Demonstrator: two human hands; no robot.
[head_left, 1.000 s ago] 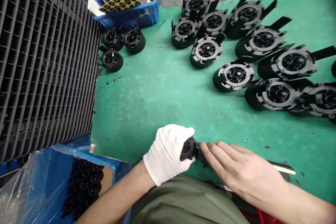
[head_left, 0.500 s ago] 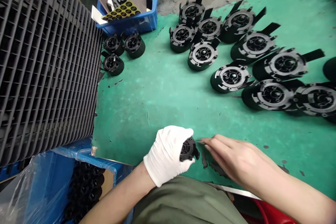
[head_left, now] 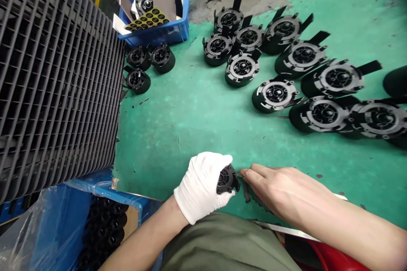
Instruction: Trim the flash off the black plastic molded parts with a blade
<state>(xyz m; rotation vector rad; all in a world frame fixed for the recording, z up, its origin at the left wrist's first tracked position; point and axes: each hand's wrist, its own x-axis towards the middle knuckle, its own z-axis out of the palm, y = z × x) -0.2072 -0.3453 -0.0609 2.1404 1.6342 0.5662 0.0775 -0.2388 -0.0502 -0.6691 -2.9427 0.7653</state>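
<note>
My left hand (head_left: 203, 186), in a white glove, is wrapped round a round black plastic part (head_left: 226, 179). The part's ribbed, ring-shaped face points up and to the right, and a small tab sticks out at its right side. My bare right hand (head_left: 273, 186) is closed in a pinch just right of the part. From its fingertips a thin metal tip (head_left: 239, 175) reaches to the part's right edge; whether it touches cannot be made out. The rest of that thin tool is hidden in the fingers.
Several black cylindrical housings (head_left: 243, 67) stand on the worn green tabletop (head_left: 190, 114) at the right, others at far left. A blue bin (head_left: 178, 29) holds cardboard and parts. A grey slatted stack (head_left: 57, 76) borders the left, above a blue crate (head_left: 140, 203) of black parts.
My right hand has moved slightly left, bringing the thin metal tip up to the part's edge. The left hand keeps its hold. The view has shifted a little.
</note>
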